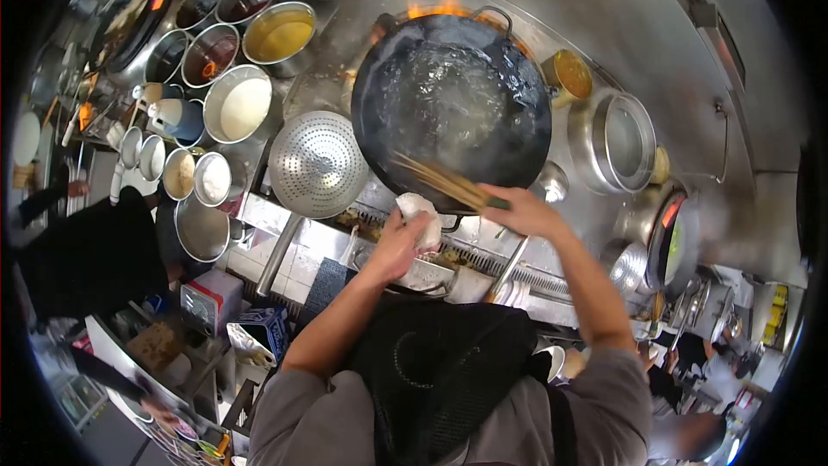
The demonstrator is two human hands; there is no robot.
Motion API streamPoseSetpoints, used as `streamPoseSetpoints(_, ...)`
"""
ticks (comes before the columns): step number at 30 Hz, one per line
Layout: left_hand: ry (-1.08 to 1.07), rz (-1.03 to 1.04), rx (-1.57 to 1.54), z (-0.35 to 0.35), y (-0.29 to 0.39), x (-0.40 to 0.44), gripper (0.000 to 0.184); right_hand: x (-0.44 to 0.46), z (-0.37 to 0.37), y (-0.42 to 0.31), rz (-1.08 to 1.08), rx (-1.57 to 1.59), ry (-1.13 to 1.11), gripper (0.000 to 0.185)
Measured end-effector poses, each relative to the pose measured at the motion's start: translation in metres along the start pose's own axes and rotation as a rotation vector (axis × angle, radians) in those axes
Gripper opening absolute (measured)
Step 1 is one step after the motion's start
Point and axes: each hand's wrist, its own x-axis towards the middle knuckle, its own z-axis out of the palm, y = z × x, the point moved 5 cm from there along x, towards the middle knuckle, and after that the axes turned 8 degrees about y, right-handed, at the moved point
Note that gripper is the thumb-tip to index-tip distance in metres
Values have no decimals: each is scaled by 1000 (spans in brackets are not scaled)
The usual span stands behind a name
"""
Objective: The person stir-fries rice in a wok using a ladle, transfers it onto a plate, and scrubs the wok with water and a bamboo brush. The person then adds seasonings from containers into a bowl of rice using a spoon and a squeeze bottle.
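A large black wok [453, 103] stands over flames, with steaming, bubbling liquid inside. My right hand [522, 210] is closed around the bound end of a bamboo brush [444, 183], whose bristles lie over the wok's near rim. Just left of the brush's bound end, my left hand [402, 242] grips a crumpled white cloth [418, 210] beside the wok's near edge. A perforated metal strainer [318, 164] rests to the left of the wok, its handle pointing toward me.
Metal bowls of sauces and powders [244, 108] crowd the left side. Stacked metal pans [623, 142] and a can [569, 76] stand right of the wok. A ladle [553, 181] lies near its right rim. Other people are at the far left and lower right.
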Motion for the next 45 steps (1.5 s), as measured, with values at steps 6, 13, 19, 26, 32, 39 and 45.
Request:
streamPoseSetpoints(6,26,-75,-120,-3,-5,5,28,37,-95,43,344,-571,513,60)
streamPoseSetpoints(13,-85,39,-100,-5,-5,9,31,116,28,-56,199,458,348,70)
streamPoseSetpoints(19,-80,-137,-29,-5,-4,-7,33,43,8,11,-127,58,23,63)
streamPoseSetpoints(26,-78,-108,-164,2,-5,0,34,69,-44,35,103,-220,412,60)
streamPoseSetpoints(32,-61,-111,-152,-2,-6,5,33,6,26,-18,69,-557,330,64)
streamPoseSetpoints(39,-24,-154,-146,-1,-6,7,38,104,-70,35,152,-335,662,62)
streamPoseSetpoints(45,-72,-105,-160,-2,-6,11,37,129,27,-54,213,542,427,65)
